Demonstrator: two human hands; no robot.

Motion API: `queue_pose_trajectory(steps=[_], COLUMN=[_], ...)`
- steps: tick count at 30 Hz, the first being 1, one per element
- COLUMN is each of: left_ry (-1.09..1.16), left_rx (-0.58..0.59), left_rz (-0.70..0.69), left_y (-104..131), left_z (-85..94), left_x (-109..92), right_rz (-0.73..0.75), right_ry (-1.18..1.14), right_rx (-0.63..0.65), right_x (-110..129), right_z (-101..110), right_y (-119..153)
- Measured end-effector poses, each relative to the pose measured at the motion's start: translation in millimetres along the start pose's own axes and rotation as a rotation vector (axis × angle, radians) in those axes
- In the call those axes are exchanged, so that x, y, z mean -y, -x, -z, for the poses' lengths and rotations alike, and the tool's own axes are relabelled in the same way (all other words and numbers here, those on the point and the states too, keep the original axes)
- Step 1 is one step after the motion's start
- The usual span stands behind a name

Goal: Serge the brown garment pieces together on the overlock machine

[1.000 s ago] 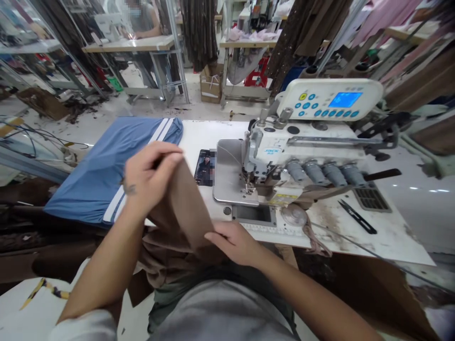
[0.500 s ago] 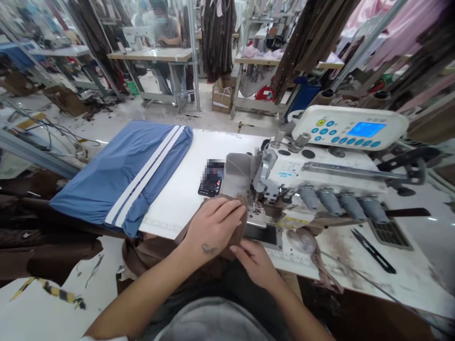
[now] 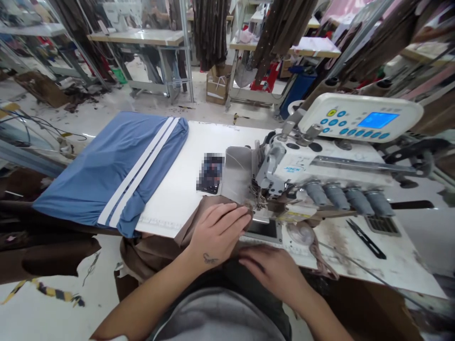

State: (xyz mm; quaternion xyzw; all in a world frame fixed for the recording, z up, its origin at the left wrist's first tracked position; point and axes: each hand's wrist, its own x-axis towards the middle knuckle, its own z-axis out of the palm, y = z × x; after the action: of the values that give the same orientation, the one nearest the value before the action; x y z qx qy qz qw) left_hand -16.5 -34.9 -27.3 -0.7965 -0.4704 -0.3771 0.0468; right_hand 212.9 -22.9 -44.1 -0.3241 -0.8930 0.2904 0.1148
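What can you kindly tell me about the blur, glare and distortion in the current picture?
Head view: the background worktables look soft, and the metal posts lean outward, apparently from wide-angle distortion; head view: pale glare shows on the floor; head view: blocky pixelation hides most of the phone, and the bright blue display is too blurred to read.
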Motion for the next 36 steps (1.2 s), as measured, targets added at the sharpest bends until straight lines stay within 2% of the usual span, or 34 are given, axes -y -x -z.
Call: queue_pose_trajectory(steps=[3, 5, 7, 9, 11, 14, 16, 18, 21, 26, 31, 36], left_ry=[0.056, 0.082, 0.103, 0.104, 0.082, 0.036, 0.011, -0.008, -0.031, -0.069, -0.07, -0.091], left_rx=[-0.022, -0.025, -0.013, 0.01, 0.035, 0.066, 0.082, 0.094, 0.109, 0.125, 0.111, 0.112], left_rz=[-0.031, -0.066, -0.095, -0.105, -0.1, -0.096, -0.086, -0.066, -0.035, 0.002, 0.016, 0.041], left_y=[3, 3, 1, -2, -7, -15, -20, -24, -27, -22, -20, -27], left_z=[-2.2, -3.3, -4.1, -4.5, -4.9, -6.4, -7.9, -8.9, -8.7, -5.9, -4.5, -2.3], left_x=[0, -2, -4, -7, -10, -13, -14, -15, -17, -19, -19, -21], right_rz=[-0.004, 0.031, 0.042, -0.017, -0.124, -0.236, -0.234, -0.217, -0.224, -0.201, -0.113, -0.054], right_ry=[0.05, 0.112, 0.21, 0.291, 0.281, 0.029, -0.266, -0.559, -0.785, -0.757, -0.66, -0.658], right_rx=[-0.256, -0.303, -0.296, -0.351, -0.463, -0.574, -0.564, -0.473, -0.335, -0.361, -0.3, -0.269], right_x=[4, 7, 6, 0, -10, -23, -27, -28, -26, -31, -33, -30], right_z=[27, 40, 45, 44, 38, 24, 13, 1, -16, -30, -26, -24], right_y=[-4, -12, -17, -16, -8, 4, 4, -2, -15, -21, -20, -21])
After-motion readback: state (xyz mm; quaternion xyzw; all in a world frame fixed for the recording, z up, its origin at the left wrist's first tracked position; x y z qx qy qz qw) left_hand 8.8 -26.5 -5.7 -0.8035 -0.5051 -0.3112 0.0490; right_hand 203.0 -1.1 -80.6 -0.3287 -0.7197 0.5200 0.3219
